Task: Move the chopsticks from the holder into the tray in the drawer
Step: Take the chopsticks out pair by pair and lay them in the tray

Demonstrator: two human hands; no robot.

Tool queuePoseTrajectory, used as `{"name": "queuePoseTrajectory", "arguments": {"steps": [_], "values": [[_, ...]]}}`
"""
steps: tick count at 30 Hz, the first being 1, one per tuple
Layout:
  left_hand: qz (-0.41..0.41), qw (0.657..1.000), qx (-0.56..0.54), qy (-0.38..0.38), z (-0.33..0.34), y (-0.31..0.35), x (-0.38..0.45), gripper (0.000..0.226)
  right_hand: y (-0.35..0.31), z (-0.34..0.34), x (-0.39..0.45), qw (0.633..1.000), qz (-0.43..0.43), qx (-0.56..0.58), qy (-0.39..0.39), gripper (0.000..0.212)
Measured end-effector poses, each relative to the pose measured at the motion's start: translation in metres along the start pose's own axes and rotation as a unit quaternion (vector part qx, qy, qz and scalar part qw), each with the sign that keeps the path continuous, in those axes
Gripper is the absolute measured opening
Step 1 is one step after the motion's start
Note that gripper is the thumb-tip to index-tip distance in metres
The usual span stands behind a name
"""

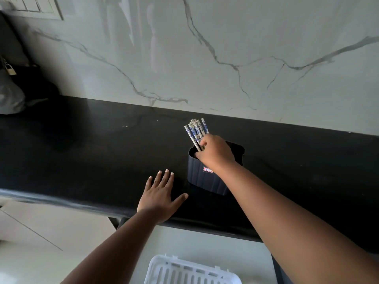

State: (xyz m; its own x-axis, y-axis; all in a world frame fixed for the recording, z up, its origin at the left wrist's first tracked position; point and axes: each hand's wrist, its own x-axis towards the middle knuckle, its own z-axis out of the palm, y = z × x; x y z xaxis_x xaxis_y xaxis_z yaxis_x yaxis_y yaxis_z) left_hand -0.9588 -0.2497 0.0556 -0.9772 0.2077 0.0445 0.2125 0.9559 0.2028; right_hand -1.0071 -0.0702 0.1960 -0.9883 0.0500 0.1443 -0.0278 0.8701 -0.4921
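Note:
A dark ribbed holder with a small red and white label stands on the black countertop. Several white chopsticks with blue patterns stick up out of it, leaning back left. My right hand is at the holder's mouth, fingers closed around the lower part of the chopstick bundle. My left hand lies flat on the counter, fingers spread, just left of the holder. A white slotted plastic tray sits in the open drawer below the counter edge, partly cut off by the frame bottom.
A marble-look wall rises right behind the counter. At the far left stand a dark bag with a padlock and a grey bundle. A switch panel is at the top left. Pale floor shows bottom left.

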Motion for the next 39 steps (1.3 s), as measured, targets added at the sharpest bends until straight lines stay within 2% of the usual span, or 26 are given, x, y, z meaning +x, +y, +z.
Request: {"name": "queuePoseTrajectory", "arguments": {"steps": [10,15,22,25,28,31,34,36,39], "values": [[0.003,1.000,-0.003,0.006,0.001,-0.001,0.001,0.097,0.001,0.001,0.001,0.999,-0.012,-0.028,-0.016,0.030],[-0.001,1.000,-0.003,0.008,0.002,-0.001,0.001,0.098,0.002,0.002,0.002,0.999,0.013,-0.025,-0.022,0.016],[-0.003,1.000,-0.009,0.015,0.003,-0.001,0.002,0.097,0.001,0.002,-0.001,0.998,0.035,-0.036,-0.030,0.046],[-0.002,1.000,-0.011,0.013,0.003,-0.001,0.002,0.097,0.001,-0.002,-0.003,0.998,0.035,-0.040,-0.037,0.042],[-0.003,1.000,-0.012,0.008,0.003,-0.002,0.003,0.096,0.000,-0.014,-0.005,0.999,0.025,-0.013,-0.025,0.036],[0.001,1.000,-0.002,-0.023,0.001,-0.002,0.000,0.094,-0.005,-0.043,-0.009,0.998,0.006,0.052,0.028,0.045],[-0.011,0.997,-0.049,-0.050,-0.011,0.004,-0.004,0.084,-0.018,-0.086,-0.012,0.987,-0.032,0.143,0.070,0.033],[0.006,0.992,-0.123,0.007,-0.031,0.007,-0.006,0.078,-0.028,-0.116,-0.014,0.974,-0.050,0.204,0.087,0.022],[0.147,0.966,-0.105,0.185,-0.087,0.015,-0.005,0.070,-0.043,-0.152,-0.019,0.948,-0.054,0.298,0.093,0.009]]}}
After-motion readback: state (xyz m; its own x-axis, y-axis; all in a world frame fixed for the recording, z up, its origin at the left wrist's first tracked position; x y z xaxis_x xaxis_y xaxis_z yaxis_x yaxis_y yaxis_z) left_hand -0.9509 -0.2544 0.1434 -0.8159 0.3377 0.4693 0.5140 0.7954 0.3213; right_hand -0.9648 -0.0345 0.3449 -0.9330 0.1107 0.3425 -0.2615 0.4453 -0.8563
